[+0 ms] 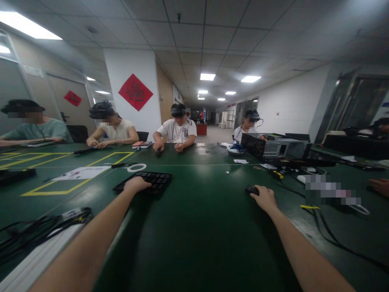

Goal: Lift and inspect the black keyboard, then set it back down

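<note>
One bare left hand (136,185): laid over the near-left part of a flat black tray divided into small compartments (159,181), thumb pointing right across it; the other fingers are hidden, so I cannot tell how far the hand is closed or whether it has hold of the tray.
Bare right hand (264,198): fingers and thumb closed around a small black rounded object (251,189), well apart from the tray.
Tray: lies on the glossy dark green tabletop (194,243), left of centre, just on the near side of a white ring (137,164).
Left of the tray: a printed white paper sheet (83,172) lies partly inside a yellow tape outline (45,194); nearer, a bundle of black cables (33,227) rests beside a long white object (42,255).
Beyond the right hand: an opened black-and-silver computer case (273,147).
Across the table: a co-worker in a white shirt (190,129), one hand at a small dark object (158,152).
Right edge: another person's hand (379,186), cut off by the border.
</note>
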Action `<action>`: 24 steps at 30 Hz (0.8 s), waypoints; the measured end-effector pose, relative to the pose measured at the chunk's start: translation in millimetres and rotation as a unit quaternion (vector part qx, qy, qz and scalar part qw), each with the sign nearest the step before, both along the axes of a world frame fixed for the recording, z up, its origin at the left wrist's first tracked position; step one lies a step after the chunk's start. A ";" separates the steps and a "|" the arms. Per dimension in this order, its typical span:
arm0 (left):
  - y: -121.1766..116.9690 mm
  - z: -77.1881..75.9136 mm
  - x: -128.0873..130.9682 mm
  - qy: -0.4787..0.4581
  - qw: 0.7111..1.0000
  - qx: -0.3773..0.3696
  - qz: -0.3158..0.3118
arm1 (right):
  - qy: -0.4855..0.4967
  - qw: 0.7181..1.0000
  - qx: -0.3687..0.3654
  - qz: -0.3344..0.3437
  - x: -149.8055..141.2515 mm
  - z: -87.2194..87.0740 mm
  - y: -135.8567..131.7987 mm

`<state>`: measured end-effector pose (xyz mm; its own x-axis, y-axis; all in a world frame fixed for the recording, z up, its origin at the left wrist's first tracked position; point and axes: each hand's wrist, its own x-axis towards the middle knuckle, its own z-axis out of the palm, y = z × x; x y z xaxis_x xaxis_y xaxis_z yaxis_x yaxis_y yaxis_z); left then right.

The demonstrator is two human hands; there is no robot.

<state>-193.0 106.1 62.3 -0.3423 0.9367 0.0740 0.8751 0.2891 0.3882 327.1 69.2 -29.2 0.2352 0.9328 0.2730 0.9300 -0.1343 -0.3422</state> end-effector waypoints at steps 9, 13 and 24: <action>-44.3 -23.0 149.6 -0.213 0.955 0.075 -0.193 | 0.310 0.924 0.026 0.224 -81.5 23.3 -25.9; -73.6 -38.4 196.3 -0.348 0.896 0.126 -0.244 | 0.460 0.818 0.016 0.344 -114.8 32.4 -44.7; -97.5 -54.2 196.4 -0.437 0.807 0.083 -0.387 | 0.414 0.797 0.011 0.439 -120.4 7.9 -43.3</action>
<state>3.4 8.6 8.0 0.3517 0.8968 0.2685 0.1386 -0.3336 0.9325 206.7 26.0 -21.3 -0.3972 0.8348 0.3812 0.1164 0.4578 -0.8814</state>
